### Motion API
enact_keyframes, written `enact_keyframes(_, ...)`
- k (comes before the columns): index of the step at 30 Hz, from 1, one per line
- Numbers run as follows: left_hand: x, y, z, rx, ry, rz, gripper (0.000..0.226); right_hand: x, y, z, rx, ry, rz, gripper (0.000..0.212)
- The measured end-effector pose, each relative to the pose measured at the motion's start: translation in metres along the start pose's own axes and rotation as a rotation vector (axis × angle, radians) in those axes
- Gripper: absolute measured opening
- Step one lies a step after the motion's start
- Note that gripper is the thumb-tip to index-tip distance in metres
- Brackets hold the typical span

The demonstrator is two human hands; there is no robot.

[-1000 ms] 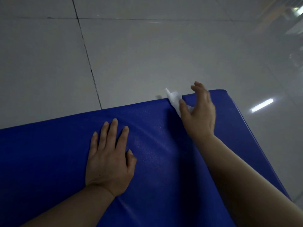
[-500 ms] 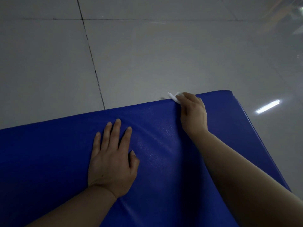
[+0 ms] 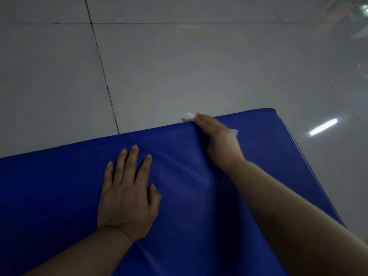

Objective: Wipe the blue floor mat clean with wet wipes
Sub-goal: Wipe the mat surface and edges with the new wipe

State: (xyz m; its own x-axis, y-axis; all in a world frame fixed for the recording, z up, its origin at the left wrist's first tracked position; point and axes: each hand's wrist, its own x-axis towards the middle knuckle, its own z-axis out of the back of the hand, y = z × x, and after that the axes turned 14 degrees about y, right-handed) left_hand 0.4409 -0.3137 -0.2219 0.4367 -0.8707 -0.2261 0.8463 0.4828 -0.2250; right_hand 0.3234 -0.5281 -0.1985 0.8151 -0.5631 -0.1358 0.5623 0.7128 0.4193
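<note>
The blue floor mat (image 3: 59,186) fills the lower half of the view, its far edge running from the left up to a corner at the right. My left hand (image 3: 127,194) lies flat on it with fingers spread. My right hand (image 3: 219,140) presses a white wet wipe (image 3: 188,116) against the mat's far edge, fingers straight and blurred. Most of the wipe is hidden under the palm; small white bits show at the fingertips and beside the hand.
Grey glossy floor tiles (image 3: 179,66) with dark joints lie beyond the mat. A ceiling light's reflection (image 3: 323,126) shows on the floor to the right of the mat's corner.
My right hand first held the wipe raised at the far edge, then came down flat onto it and slid a little along the edge. My left hand stayed planted.
</note>
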Motion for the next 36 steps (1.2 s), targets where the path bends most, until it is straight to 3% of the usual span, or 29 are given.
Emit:
enact_keyframes(5, 0.001, 0.0, 0.0, -0.014, -0.006, -0.001, 0.061, -0.008, -0.027, 0.028, 0.122, -0.155, -0.53, 0.077)
enact_keyframes(7, 0.001, -0.001, 0.0, -0.017, -0.003, -0.003, 0.061, -0.01, 0.004, 0.011, 0.135, -0.119, -0.43, 0.08)
enact_keyframes(11, 0.001, -0.002, 0.002, 0.009, -0.001, 0.006, 0.062, -0.043, 0.06, -0.048, 0.043, 0.088, 0.114, 0.07)
enact_keyframes(13, 0.001, -0.002, 0.002, 0.004, -0.003, 0.005, 0.062, -0.055, 0.043, -0.043, 0.056, 0.105, 0.154, 0.074)
enact_keyframes(16, 0.001, -0.002, 0.001, -0.011, -0.002, 0.006, 0.062, -0.067, -0.011, -0.009, 0.063, -0.012, -0.188, 0.095)
enact_keyframes(18, 0.0, -0.001, 0.0, -0.01, 0.0, 0.007, 0.062, -0.075, -0.04, 0.014, 0.082, -0.113, -0.486, 0.098)
enact_keyframes(20, 0.0, 0.0, -0.001, -0.015, 0.005, 0.008, 0.062, -0.078, -0.046, 0.019, 0.088, -0.151, -0.604, 0.095)
enact_keyframes(22, 0.0, -0.001, 0.0, -0.018, 0.01, 0.009, 0.063, -0.08, -0.03, 0.006, 0.086, -0.136, -0.497, 0.091)
enact_keyframes(27, 0.0, -0.002, 0.001, -0.013, 0.016, 0.011, 0.063, -0.11, 0.055, -0.057, 0.108, 0.09, 0.109, 0.054)
enact_keyframes(29, 0.0, -0.002, 0.001, -0.018, 0.013, 0.012, 0.064, -0.124, 0.052, -0.059, 0.075, 0.154, 0.224, 0.051)
enact_keyframes(32, 0.001, -0.001, 0.001, -0.023, 0.017, 0.012, 0.064, -0.139, 0.0, -0.031, 0.077, 0.109, 0.017, 0.052)
enact_keyframes(36, 0.001, -0.001, 0.0, -0.022, 0.014, 0.012, 0.065, -0.154, -0.055, 0.005, 0.083, -0.147, -0.561, 0.077)
